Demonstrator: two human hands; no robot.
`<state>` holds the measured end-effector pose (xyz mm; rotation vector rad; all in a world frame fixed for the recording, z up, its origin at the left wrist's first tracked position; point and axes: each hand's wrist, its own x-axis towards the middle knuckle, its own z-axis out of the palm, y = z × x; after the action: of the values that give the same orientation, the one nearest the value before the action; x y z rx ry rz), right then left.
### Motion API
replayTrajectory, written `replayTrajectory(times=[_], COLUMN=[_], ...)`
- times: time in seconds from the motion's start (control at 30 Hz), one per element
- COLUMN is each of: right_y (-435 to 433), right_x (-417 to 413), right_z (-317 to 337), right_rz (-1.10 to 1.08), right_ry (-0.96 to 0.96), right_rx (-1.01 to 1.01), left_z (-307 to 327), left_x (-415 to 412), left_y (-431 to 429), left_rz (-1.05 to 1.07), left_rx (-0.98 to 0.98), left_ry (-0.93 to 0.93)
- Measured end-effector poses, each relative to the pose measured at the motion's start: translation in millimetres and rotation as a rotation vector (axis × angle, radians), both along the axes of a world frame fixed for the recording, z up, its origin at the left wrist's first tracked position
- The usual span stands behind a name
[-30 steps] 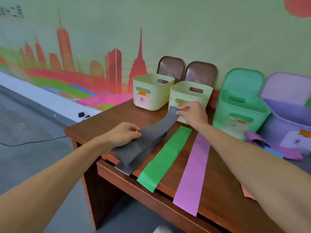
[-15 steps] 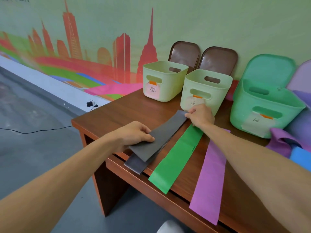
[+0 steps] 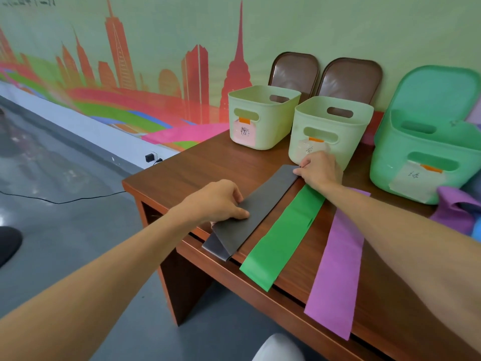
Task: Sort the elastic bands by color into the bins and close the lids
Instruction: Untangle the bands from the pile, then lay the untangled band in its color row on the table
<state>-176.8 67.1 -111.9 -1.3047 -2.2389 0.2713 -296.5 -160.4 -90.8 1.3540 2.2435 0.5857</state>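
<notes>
Grey band (image 3: 263, 204) on table (image 3: 208, 165): left hand (image 3: 216, 201) gripped its near end, right hand (image 3: 320, 170) pinched its far end; green band (image 3: 283, 235) just beside

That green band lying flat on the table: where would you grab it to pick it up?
I'd take the green band by its near end, which overhangs the table's front edge. Come from the front, thumb above, fingers below; elsewhere it lies flat on the wood, leaving nothing to get under.
</notes>
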Motion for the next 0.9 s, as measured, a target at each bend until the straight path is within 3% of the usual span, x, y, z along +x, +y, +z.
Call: replayTrajectory(times=[0.13,0.23,0.33,0.57,0.73,0.9], right_y=[-4.4,-8.5,-14.3,-25.0,-23.6,-22.1], right_x=[-0.2,7.0,25.3,113.3,202.2,290.7], right_z=[0.6,7.2,20.0,66.2,89.7,94.2], right_rz=[0.015,0.049,0.202,0.437,0.387,0.263], right_ry=[-0.054,0.062,0.097,-0.142,-0.176,-0.088], right_rx=[0.055,0.097,0.048,-0.077,-0.173,-0.2], left_z=[0.3,2.9,6.3,17.2,21.1,7.4], left_x=[3.1,5.5,13.7,88.0,153.4,214.5], left_y=[-3.5,-5.3,0.0,40.0,71.4,96.4], left_rz=[-0.01,-0.047,-0.116,-0.306,-0.418,-0.556], left_rx=[-0.018,-0.015,0.081,0.427,0.469,0.428], left_ry=[0.179,0.331,0.365,0.189,0.028,-0.031])
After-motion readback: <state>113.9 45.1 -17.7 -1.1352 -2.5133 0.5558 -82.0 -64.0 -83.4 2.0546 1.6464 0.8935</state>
